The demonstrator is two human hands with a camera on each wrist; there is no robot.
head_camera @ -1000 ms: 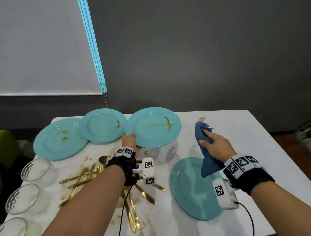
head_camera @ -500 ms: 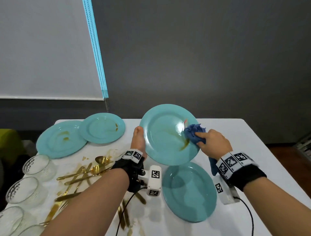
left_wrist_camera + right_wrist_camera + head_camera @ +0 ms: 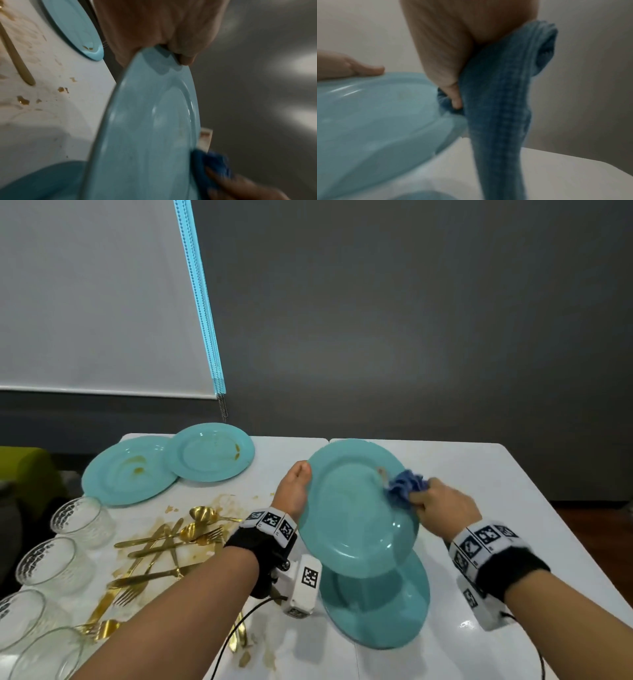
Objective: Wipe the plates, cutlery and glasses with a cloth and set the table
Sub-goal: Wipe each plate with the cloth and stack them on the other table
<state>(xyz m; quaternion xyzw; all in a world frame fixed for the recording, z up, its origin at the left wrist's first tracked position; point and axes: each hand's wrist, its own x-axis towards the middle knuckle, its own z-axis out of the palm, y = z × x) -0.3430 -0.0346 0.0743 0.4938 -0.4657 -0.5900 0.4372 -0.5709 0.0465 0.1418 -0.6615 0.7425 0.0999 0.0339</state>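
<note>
My left hand (image 3: 297,489) grips the left rim of a turquoise plate (image 3: 352,508) and holds it tilted above the table; the left wrist view shows fingers curled over the plate (image 3: 147,135) rim. My right hand (image 3: 442,505) clutches a bunched blue cloth (image 3: 404,487) and presses it on the plate's right side. In the right wrist view the cloth (image 3: 501,108) hangs down past the plate (image 3: 376,115). Another turquoise plate (image 3: 380,611) lies flat under the held one. Two stained plates (image 3: 126,470) (image 3: 212,451) overlap at the far left.
Gold cutlery (image 3: 161,556) lies in a heap on brown smears left of my left arm. Several clear glasses (image 3: 80,518) line the table's left edge. The white table (image 3: 513,491) is bare at the right; a grey wall stands behind.
The held plate came nearer and lower, over the flat plate. The cloth has rubbed across its right side, and the brown streak seen there earlier no longer shows.
</note>
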